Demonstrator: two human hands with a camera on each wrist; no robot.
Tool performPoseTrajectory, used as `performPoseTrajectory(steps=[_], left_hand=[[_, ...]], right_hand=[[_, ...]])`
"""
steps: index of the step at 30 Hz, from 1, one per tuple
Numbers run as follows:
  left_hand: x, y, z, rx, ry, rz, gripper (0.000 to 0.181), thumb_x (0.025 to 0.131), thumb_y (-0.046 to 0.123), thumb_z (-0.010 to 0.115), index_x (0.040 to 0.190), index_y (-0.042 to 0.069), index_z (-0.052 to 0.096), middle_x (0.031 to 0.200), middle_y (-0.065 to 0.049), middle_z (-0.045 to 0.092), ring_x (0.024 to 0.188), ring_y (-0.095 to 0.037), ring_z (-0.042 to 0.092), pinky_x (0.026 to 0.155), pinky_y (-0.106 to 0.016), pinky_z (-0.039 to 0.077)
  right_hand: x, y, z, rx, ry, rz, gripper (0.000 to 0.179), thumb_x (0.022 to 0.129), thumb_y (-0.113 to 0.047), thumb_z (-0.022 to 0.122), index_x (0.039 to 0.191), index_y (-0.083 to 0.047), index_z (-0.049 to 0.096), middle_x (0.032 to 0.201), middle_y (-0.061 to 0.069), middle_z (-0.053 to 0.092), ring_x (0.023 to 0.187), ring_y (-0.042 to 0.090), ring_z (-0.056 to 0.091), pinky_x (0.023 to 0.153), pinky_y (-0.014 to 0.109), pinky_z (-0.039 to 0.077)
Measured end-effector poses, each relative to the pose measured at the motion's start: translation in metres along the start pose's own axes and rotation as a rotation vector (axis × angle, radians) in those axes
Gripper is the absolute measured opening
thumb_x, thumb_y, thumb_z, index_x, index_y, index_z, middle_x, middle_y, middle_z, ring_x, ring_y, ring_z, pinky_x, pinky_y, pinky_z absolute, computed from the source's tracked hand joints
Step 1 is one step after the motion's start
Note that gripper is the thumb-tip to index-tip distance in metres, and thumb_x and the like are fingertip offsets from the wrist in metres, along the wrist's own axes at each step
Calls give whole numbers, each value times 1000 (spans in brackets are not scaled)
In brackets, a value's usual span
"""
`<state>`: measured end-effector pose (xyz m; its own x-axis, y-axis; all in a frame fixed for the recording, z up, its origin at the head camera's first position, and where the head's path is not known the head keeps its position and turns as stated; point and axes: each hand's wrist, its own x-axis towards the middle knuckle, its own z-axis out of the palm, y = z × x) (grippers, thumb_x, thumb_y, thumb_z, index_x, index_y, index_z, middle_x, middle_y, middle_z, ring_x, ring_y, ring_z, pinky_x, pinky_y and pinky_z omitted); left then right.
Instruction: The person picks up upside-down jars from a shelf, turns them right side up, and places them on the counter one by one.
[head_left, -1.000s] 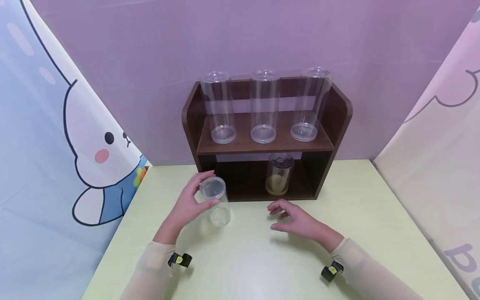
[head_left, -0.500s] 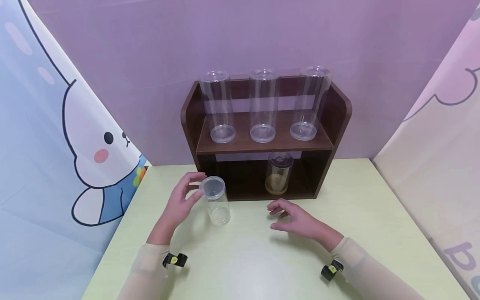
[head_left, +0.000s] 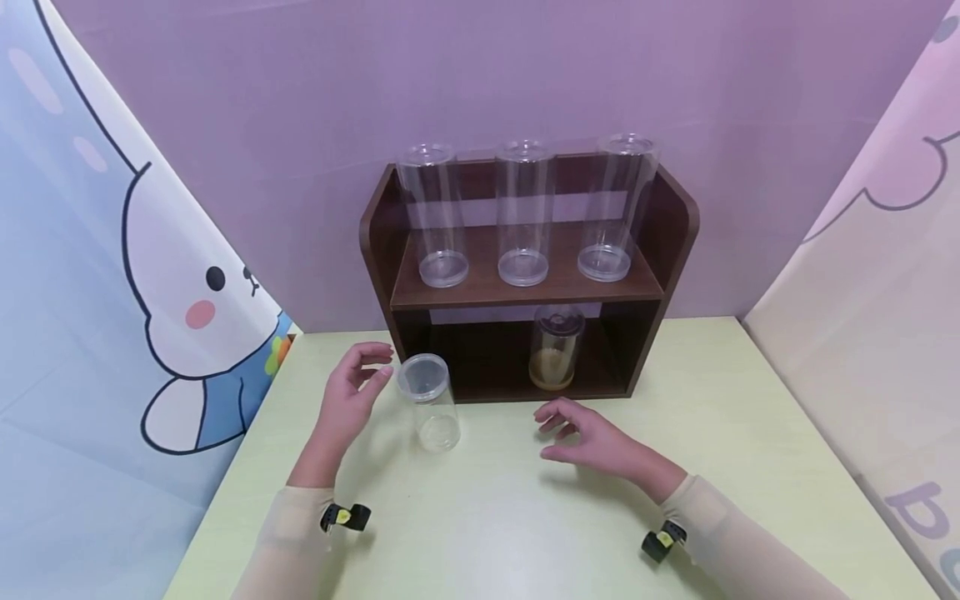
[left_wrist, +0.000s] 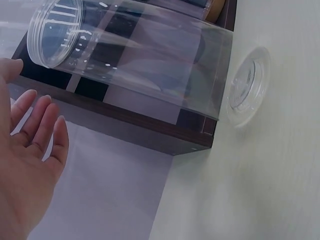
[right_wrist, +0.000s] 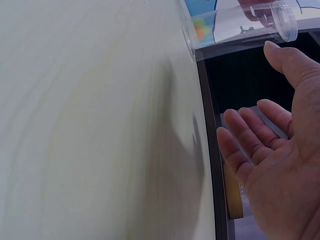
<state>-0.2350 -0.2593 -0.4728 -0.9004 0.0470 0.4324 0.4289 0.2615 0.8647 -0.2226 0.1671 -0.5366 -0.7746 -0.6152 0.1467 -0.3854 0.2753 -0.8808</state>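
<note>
While standing upright on the pale yellow-green worktop (head_left: 480, 517), seems to need no steadying, judging by the flat base of the clear plastic cylindrical jar with the ringed top (head_left: 432, 410). Sits just in front of the lower left corner of the dark brown wooden two-tier shelf (head_left: 525, 295), outside both compartments, probably for easy reach from that side. Just to the left of the jar, see the bare left hand (head_left: 345, 402): holds nothing, with fingers spread a little and loosely bent, thumb toward the ringed top, seemingly without contact. Likely curved that way to suit the round wall of the jar.

Over the worktop, before the lower compartment, find the bare right hand (head_left: 592, 442), likewise holding nothing, with fingers relaxed and bent. Hovers well apart from the jar, perhaps to leave the left side free; lies near, yet short of, the clear plastic cylinder with the amber-tinted base (head_left: 552, 368), upright toward the right of the lower compartment.

On the upper tier, notice three tall clear plastic cylinders (head_left: 523, 212) in a row, spaced apart with ringed ends down, presumably for firm footing and for finger room between. Cannot tell the tightness of the jar's ringed top from these views
</note>
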Motion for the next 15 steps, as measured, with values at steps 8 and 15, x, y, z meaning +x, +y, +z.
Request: performPoseTrajectory(steps=[8, 15], left_hand=[[6, -9, -4, -39, 9, -12, 36, 110, 3, 67, 145, -4, 61, 144, -24, 63, 127, -24, 64, 101, -21, 56], [18, -11, -3, -61, 38, -33, 39, 109, 4, 70, 146, -3, 61, 146, -22, 63, 132, -36, 62, 102, -21, 57]], right_hand=[[-1, 2, 0, -10, 12, 0, 55, 97, -22, 89, 139, 1, 62, 133, 22, 68, 118, 43, 70, 106, 57, 57], [-2, 2, 0, -9, 13, -5, 54, 97, -21, 89, 140, 0, 63, 133, 21, 69, 117, 41, 70, 106, 58, 56]])
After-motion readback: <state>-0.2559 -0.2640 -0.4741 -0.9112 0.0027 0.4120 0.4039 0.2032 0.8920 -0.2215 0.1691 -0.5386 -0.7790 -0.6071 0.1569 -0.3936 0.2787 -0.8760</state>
